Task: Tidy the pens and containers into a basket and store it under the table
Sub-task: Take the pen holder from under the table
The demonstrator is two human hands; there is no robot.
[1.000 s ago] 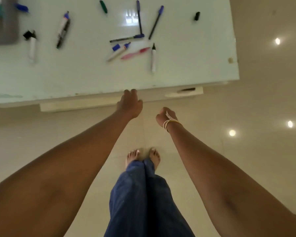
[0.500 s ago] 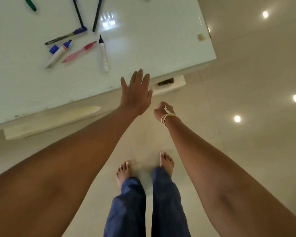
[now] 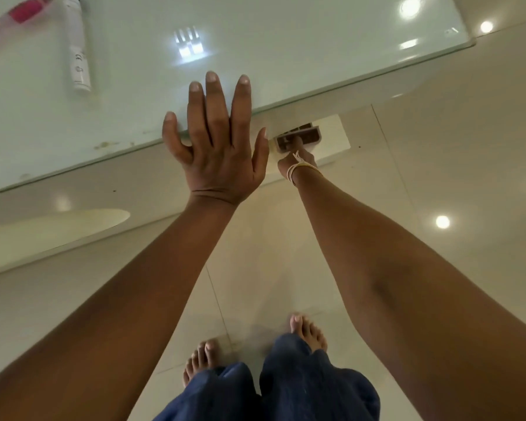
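Note:
My left hand [image 3: 216,147] lies flat with spread, straight fingers on the front edge of the glossy white table [image 3: 286,56]. My right hand [image 3: 295,161], with a pale band at the wrist, reaches down below the table edge. Its fingers are hooked into the dark handle slot of a white basket [image 3: 331,135] on the floor, which the table partly hides. At the table's top left lie a white marker [image 3: 79,53] and a pink pen [image 3: 22,10], cut off by the frame.
A pale oval shape [image 3: 52,229] lies on the floor under the table at the left. My bare feet [image 3: 204,360] and blue trouser legs stand on glossy beige tiles. Open floor stretches to the right of the table corner.
I have leaned closer and turned right. My left hand has opened and come down flat onto the table edge. My right hand has dropped from a loose fist to the basket's handle slot.

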